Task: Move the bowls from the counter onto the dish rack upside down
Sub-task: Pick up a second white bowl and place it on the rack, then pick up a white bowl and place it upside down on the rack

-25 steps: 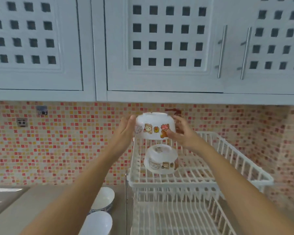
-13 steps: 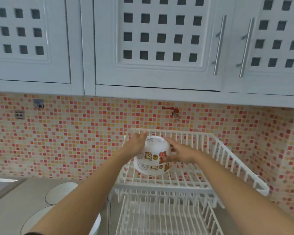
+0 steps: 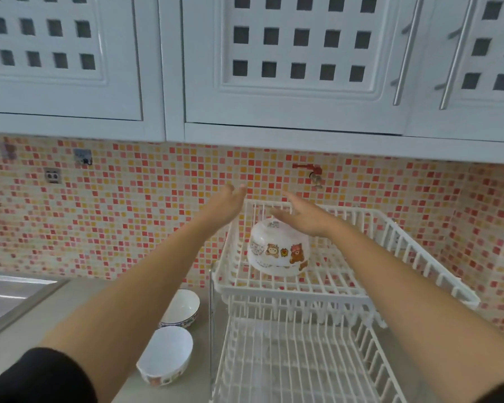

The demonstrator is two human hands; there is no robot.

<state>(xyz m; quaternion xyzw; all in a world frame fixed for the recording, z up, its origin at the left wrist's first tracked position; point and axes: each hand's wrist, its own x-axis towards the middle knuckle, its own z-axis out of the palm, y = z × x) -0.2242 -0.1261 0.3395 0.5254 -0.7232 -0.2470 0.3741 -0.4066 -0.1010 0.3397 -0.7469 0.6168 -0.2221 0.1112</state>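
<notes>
A white bowl with cartoon animals (image 3: 278,247) sits upside down on the upper tier of the white wire dish rack (image 3: 413,257), stacked over another upturned bowl whose rim shows beneath it. My left hand (image 3: 226,206) hovers open just left of and above it, not touching. My right hand (image 3: 301,216) is open too, spread above the bowl's right side. On the counter to the left of the rack stand two upright bowls: a blue-patterned one (image 3: 182,309) and a nearer white one (image 3: 168,356).
The rack's lower tier (image 3: 288,359) holds nothing visible. A steel sink (image 3: 9,295) lies at the far left. White cabinets (image 3: 297,62) hang overhead. A red tap (image 3: 312,171) sticks out of the mosaic wall behind the rack.
The cartoon bowl came down from mid-air onto the bowl on the top tier. Both hands let go of it and lifted slightly away.
</notes>
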